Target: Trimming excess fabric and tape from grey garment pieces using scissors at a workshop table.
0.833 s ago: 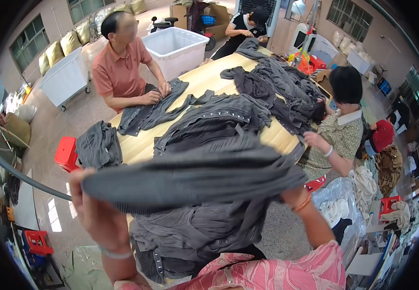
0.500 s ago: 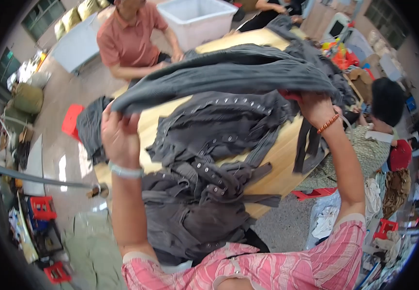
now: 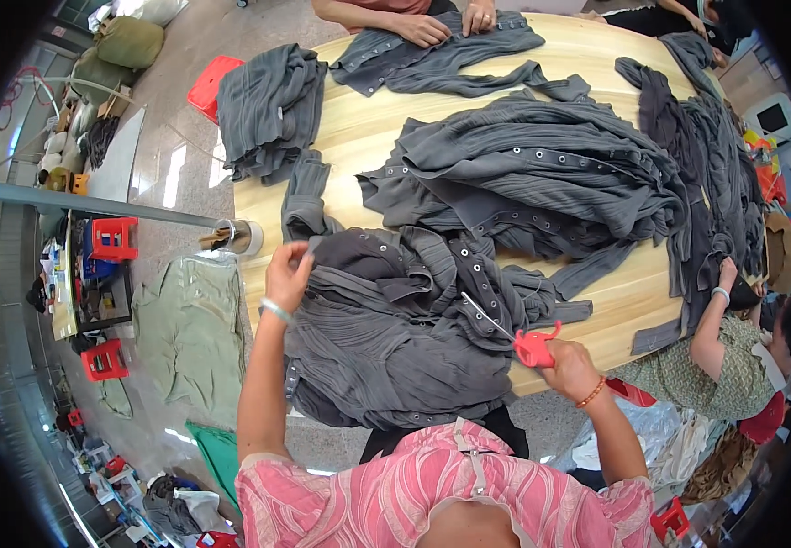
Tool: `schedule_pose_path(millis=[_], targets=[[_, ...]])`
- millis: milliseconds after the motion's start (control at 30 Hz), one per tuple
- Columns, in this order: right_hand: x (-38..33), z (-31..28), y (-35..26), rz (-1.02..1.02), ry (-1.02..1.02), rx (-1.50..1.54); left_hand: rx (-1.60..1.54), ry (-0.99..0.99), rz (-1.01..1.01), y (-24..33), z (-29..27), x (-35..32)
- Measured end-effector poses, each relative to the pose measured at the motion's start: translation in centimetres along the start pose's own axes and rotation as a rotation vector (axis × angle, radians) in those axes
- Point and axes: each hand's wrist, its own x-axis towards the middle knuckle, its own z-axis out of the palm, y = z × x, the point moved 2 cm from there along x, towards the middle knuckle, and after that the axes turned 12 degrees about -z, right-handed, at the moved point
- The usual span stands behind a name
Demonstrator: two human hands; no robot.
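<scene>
My right hand point(image 3: 573, 373) is closed around the red handles of a pair of scissors point(image 3: 534, 349). Their thin metal blade points left over the nearest dark grey garment point(image 3: 395, 352), which lies crumpled in front of me with metal eyelets along its edges. At that garment's upper left edge is my left hand point(image 3: 288, 277), fingers curved and apart; the fingertips are slightly blurred. Beyond it, a ribbed dark grey garment point(image 3: 542, 155) with a row of eyelets lies heaped on the wooden table point(image 3: 359, 173).
A folded grey stack point(image 3: 272, 110) sits at the table's far left. Across the table, a person's hands point(image 3: 450, 27) work on another eyelet garment point(image 3: 441, 64). On the right a co-worker's arm point(image 3: 711, 320) reaches toward hanging grey fabric. A metal pole point(image 3: 103, 204) and a cup point(image 3: 245, 237) stand near the left edge.
The garment that both hands held stretched in the air now rests on the heap mid-table. My hands have come down and nearer, and the view has tilted lower, showing the scissors clearly.
</scene>
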Motion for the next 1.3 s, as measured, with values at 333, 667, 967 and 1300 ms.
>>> schedule_pose_path(millis=[333,667,967,1300], targets=[[13.8,9.6,-9.2,0.025,0.124,-0.135,0.281,0.05,0.225,-4.3,-1.9,-5.6],[9.1,12.8,-12.3,-0.051,-0.001,0.024,0.088,0.138,0.357,-1.2,-12.7,-15.7],[8.3,13.4,-16.1,-0.254,0.101,-0.118,-0.204,-0.249,0.259,-4.6,-13.6,-21.3],[2.3,14.1,-19.2,-0.073,-0.384,0.125,0.697,-0.482,-0.106,-12.3,-13.0,-20.7]])
